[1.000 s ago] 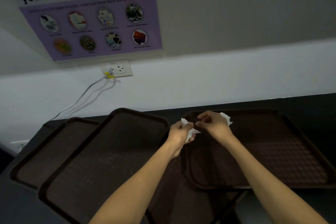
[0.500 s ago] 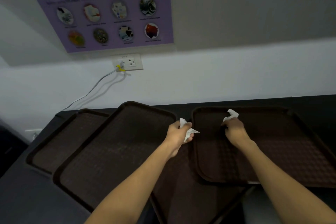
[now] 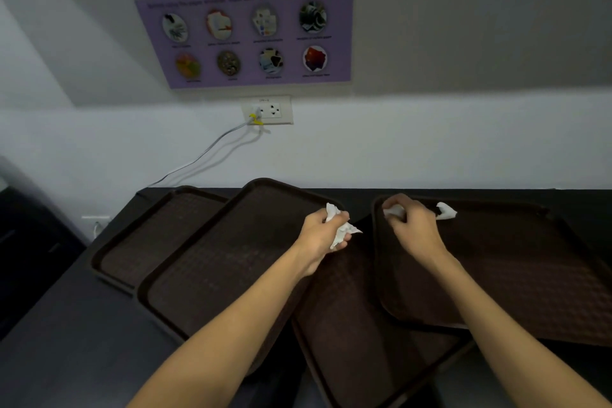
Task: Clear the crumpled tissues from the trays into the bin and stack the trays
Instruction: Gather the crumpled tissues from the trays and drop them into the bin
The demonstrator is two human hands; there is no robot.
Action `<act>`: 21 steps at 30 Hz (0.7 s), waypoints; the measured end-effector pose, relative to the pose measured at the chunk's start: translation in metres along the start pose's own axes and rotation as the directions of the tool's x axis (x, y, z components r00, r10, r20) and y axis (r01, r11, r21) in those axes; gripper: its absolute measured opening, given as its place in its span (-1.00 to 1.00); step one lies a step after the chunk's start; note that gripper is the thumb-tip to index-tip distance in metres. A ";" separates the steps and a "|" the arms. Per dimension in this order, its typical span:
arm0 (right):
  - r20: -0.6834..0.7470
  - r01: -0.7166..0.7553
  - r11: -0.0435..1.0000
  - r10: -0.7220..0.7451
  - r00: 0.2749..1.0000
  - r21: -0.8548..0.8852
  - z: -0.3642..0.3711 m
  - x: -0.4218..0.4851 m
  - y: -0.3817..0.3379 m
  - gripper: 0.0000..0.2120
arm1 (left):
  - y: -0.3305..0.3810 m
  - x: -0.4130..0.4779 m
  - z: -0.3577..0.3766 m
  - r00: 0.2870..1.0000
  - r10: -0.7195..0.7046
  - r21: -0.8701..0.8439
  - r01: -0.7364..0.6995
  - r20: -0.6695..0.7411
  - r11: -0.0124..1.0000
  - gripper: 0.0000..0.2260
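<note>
one crumpled tissue (image 3: 341, 230) is gripped in the curled left hand (image 3: 323, 233), a second tissue (image 3: 394, 211) is pinched by the right hand (image 3: 412, 227) at the far corner of the right tray (image 3: 530, 275), a third tissue (image 3: 445, 211) is left beside it, and no trays (image 3: 215, 258) are stacked yet

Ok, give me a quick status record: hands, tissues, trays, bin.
left hand: grips left tissue
right hand: curled round right tissue, over right tray far corner
white scrap: beside right hand; held or loose, cannot tell
other trays: far-left tray, second tray, middle tray; all overlapping, not stacked
bin: not in view
</note>
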State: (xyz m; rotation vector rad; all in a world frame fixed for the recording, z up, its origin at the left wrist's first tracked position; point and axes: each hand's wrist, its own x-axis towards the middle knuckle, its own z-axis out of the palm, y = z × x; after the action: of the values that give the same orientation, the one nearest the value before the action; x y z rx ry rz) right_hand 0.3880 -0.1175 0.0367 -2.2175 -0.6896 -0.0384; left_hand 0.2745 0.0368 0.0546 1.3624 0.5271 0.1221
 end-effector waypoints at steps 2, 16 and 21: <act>0.011 0.023 0.999 -0.024 1.000 0.046 0.000 -0.008 -0.015 -0.84 | 0.007 -0.009 -0.005 1.000 -0.001 0.017 0.001 0.009 1.000 -0.76; 0.168 0.106 0.939 -0.168 0.971 0.326 0.037 -0.097 -0.131 -0.81 | 0.015 -0.131 -0.102 0.988 0.131 0.075 -0.125 -0.084 0.989 -0.73; 0.289 0.152 0.928 -0.257 0.922 0.340 0.086 -0.150 -0.188 -0.79 | -0.007 -0.198 -0.172 0.970 0.128 0.068 -0.117 -0.207 0.991 -0.75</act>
State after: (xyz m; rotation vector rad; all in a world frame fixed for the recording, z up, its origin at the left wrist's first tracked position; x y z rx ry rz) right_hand 0.1520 -0.0264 0.0713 -1.8534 -1.0379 0.3227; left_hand 0.0253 0.1139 0.0855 1.4449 0.6276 0.3591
